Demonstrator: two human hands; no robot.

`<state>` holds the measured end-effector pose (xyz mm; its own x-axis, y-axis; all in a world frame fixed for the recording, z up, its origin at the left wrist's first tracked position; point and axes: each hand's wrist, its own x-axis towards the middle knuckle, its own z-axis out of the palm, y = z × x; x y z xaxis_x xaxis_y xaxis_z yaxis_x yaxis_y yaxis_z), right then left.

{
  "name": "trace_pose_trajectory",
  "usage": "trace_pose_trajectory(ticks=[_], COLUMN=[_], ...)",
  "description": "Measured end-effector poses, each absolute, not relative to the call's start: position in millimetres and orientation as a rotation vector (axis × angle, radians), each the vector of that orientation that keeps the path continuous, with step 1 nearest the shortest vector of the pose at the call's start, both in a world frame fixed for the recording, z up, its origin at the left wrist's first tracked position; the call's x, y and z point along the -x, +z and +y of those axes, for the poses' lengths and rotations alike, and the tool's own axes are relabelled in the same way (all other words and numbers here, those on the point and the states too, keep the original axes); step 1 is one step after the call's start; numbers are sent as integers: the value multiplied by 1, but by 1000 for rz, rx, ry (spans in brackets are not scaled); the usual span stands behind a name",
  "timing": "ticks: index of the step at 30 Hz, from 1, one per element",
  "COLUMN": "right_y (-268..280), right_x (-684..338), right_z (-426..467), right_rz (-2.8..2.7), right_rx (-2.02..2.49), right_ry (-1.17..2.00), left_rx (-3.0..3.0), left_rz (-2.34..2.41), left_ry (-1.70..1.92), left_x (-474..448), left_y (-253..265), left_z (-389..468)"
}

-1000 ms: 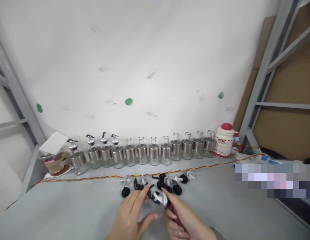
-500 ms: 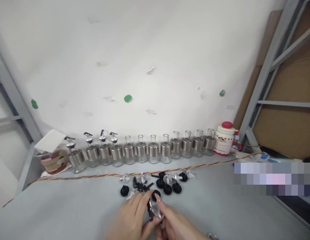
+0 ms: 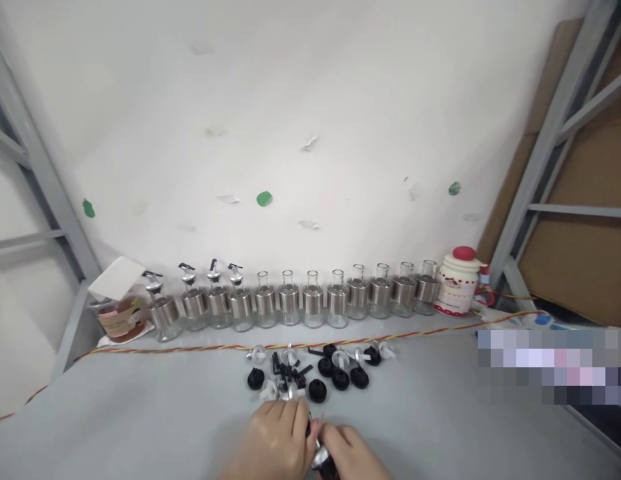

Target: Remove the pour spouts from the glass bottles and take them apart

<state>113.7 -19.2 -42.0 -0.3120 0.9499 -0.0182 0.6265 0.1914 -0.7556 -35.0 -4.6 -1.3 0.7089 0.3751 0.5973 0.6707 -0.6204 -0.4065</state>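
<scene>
At the bottom centre, my left hand (image 3: 279,437) is closed, its fingers curled over the upper end of a bottle pourer spout. My right hand (image 3: 354,455) pinches the same pourer spout (image 3: 320,459) from the other side. Its silver cap and black lower part show between the hands; the rest is covered by fingers. Just beyond lie loose pourer parts: black rubber stoppers (image 3: 317,391), clear and silver spout discs (image 3: 341,360) and a heap of small black levers (image 3: 286,375). My left knuckles are close to the nearest clear parts.
Along the wall stands a row of glass bottles with steel sleeves (image 3: 313,301); several at the left carry pourers (image 3: 235,273). A jar (image 3: 121,320) ends the row at left, a white and red canister (image 3: 457,287) at right. A twisted red-yellow wire (image 3: 185,349) crosses the table.
Both hands have drawn lower, toward me, and the pourer spout has turned so its black part points down. The left fingers now curl more tightly. The view has shifted slightly.
</scene>
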Motion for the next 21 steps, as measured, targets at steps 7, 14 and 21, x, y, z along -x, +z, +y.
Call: trace_pose_trajectory(ticks=[7,14,21], right_y=[-39,-28,-17], right_x=[-117,-116,-115], right_z=[-16,-20,-19], right_rz=[-1992,-1932,-1471], right_rx=[1434,1432,1308], right_ry=[965,970,1419], left_rx=[2269,2207,2203], left_rz=[-835,-816,-824], left_ry=[-683,-713,-747], left_x=[31,30,29], left_y=[1,5,11], left_z=[-4,-4,-6])
